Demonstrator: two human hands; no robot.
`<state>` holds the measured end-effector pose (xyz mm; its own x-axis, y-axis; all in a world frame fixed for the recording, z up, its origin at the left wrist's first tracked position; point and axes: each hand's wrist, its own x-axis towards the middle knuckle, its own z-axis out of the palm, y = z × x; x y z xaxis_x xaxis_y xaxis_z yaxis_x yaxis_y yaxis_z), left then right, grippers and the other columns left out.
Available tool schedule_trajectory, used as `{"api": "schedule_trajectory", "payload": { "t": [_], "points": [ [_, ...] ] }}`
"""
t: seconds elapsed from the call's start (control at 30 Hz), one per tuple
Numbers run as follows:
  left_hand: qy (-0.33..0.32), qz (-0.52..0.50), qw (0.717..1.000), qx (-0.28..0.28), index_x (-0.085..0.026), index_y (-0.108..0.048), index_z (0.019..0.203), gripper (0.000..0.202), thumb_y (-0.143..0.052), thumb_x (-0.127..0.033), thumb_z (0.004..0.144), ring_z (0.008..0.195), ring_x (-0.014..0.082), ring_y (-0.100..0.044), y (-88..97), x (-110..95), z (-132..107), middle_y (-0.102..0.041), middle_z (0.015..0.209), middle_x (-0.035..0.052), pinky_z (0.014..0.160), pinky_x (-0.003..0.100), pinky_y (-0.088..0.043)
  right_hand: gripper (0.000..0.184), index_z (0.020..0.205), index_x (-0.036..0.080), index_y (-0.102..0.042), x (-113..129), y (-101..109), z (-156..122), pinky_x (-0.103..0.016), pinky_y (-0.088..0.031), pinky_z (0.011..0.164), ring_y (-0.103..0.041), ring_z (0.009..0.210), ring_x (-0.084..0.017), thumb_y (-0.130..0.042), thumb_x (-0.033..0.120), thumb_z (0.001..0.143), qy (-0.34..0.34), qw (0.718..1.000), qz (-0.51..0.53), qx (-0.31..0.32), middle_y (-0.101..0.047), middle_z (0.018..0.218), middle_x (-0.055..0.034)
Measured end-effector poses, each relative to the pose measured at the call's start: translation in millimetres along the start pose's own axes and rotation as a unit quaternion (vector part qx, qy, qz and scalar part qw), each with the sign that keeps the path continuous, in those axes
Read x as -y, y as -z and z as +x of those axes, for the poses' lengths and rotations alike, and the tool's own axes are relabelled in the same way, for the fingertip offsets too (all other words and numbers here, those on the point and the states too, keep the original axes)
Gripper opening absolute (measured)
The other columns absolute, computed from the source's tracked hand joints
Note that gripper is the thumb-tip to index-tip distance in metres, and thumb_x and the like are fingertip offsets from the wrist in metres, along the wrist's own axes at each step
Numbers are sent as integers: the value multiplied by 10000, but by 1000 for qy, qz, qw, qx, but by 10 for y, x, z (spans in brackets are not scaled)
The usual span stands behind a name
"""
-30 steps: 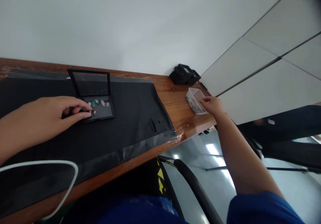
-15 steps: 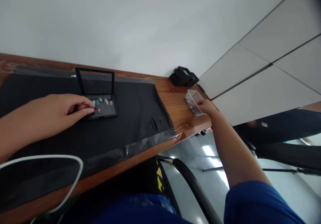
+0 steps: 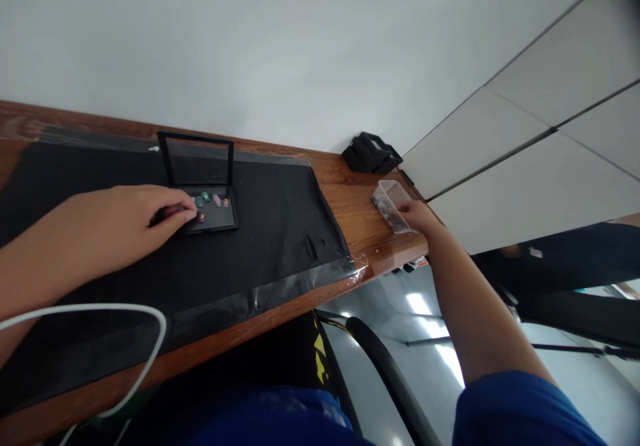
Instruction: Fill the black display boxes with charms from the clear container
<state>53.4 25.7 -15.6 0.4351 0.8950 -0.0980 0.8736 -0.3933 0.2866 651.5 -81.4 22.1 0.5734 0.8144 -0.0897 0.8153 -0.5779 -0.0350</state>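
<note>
My left hand (image 3: pixel 127 218) is at the left side of an open black case (image 3: pixel 227 218), thumb and forefinger pinched together. Whatever sits between them is hidden. Small coloured pieces that look like press-on nails lie in the case: a green one (image 3: pixel 206 196), a pink one (image 3: pixel 217 200) and a dark red one (image 3: pixel 201 217) close to my fingertips, among several. Its clear, black-framed lid (image 3: pixel 197 159) stands raised at the back. My right hand (image 3: pixel 419 217) reaches into a clear plastic box (image 3: pixel 389 201) holding small pieces; its fingers are closed and their tips are partly hidden.
A black mat (image 3: pixel 270 226) is taped onto the wooden table (image 3: pixel 345 196). Black bins (image 3: pixel 371 153) stand against the wall, left of white cabinets (image 3: pixel 540 186). A white cable (image 3: pixel 100 307) loops across the front left. A black chair armrest (image 3: pixel 380 366) is below the edge.
The whole view has shifted slightly, so the table appears further right. My left fingertips cover a bit more of the pieces at the case's left. My right hand stays in the clear box.
</note>
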Motion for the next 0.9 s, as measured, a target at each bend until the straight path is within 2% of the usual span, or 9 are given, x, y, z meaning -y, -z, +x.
{"api": "schedule_trajectory", "payload": {
  "t": [0.27,0.63,0.9],
  "points": [
    [-31,6,999,-19,-352,-788,1174,642,-314,-716,940,1128,363,-752,-19,7,-11,-818,1306,29,822,440,-518,367,905,127,-862,-23,-16,14,-272,-478,667,-730,782,-242,-754,465,814,6,1000,0,-4,-763,751,-65],
    [-25,-13,1000,-4,-356,-849,1102,640,-354,-686,867,1201,383,-735,67,-26,-12,-819,1312,18,952,508,-539,360,925,114,-861,-23,-8,13,-261,-457,635,-722,749,-220,-734,444,854,11,1000,7,4,-786,775,-75],
    [-33,-21,999,-9,-327,-859,1117,632,-380,-653,864,1174,370,-733,55,-38,-7,-824,1291,39,920,471,-541,351,865,121,-844,-61,-25,60,-267,-452,620,-729,749,-234,-729,451,836,9,1000,11,9,-767,739,-74]
  ]
}}
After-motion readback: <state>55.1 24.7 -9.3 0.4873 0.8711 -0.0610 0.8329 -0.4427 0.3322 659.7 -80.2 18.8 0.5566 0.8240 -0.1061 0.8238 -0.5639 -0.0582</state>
